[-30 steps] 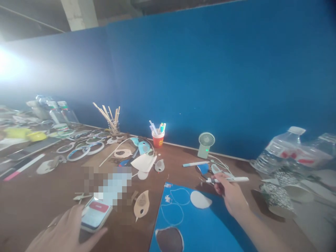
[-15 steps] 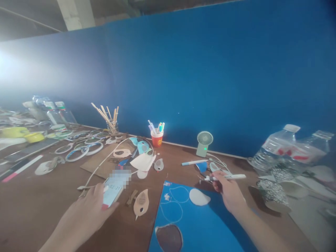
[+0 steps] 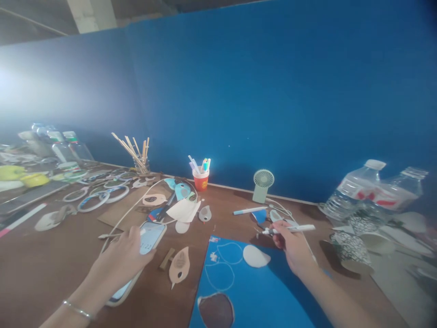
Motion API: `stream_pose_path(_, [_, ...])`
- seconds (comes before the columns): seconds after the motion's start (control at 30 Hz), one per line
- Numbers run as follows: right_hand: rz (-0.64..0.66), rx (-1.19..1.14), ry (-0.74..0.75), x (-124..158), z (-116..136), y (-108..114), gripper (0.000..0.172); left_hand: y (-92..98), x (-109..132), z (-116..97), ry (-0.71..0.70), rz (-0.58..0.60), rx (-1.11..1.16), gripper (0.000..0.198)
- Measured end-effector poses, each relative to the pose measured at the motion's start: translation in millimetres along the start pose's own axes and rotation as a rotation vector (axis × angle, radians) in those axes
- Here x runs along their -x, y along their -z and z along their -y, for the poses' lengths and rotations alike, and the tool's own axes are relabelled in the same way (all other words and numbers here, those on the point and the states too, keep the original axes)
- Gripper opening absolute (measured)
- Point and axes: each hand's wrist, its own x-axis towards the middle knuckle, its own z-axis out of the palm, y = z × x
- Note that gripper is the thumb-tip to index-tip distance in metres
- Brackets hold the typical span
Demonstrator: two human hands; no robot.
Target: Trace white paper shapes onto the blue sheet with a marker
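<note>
Left hand (image 3: 124, 257) lies on a phone (image 3: 143, 246) flat on the table (image 3: 51, 269), fingers curled over it, at 8 o'clock. Right hand (image 3: 293, 248) pinches a white pen (image 3: 290, 229) at 4 o'clock, above the blue sheet (image 3: 252, 296)'s far edge.

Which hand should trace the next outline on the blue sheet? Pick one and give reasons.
Right. The right hand already grips the white marker just beyond the blue sheet, while the left hand is busy lying on the phone.
</note>
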Motion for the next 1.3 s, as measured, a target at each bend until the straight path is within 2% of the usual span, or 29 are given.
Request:
stream_pose_path(0.27, [0.008, 0.014, -0.003, -0.1, -1.0, 0.4, 0.021, -0.1, -11.3, 1.7, 0.012, -0.02, -0.035, 0.037])
stream_pose_path(0.6, [0.021, 0.03, -0.016, -2.5, -1.5, -1.3, 0.019, -0.1, -30.7, -17.0, -0.002, -0.031, 0.002, 0.035])
stream_pose_path(0.77, [0.013, 0.031, -0.016, -3.7, -3.8, -0.6, 0.019, -4.1, -35.4, -16.6, 0.031, -0.062, 0.003, 0.041])
stream_pose_path(1.03, [0.022, 0.026, -0.018, -5.0, -5.9, 0.3, 0.018, 12.5, -30.8, -13.3, 0.081, -0.154, -0.023, 0.047])
stream_pose_path(1.2, [0.026, 0.016, -0.014, -3.8, -3.8, -1.0, 0.017, 18.2, -39.4, -16.1, 0.106, -0.171, 0.01, 0.054])
stream_pose_path(1.3, [0.026, 0.009, -0.013, -2.9, -3.0, -1.2, 0.017, 24.2, -47.4, -25.2, 0.065, -0.176, 0.043, 0.055])
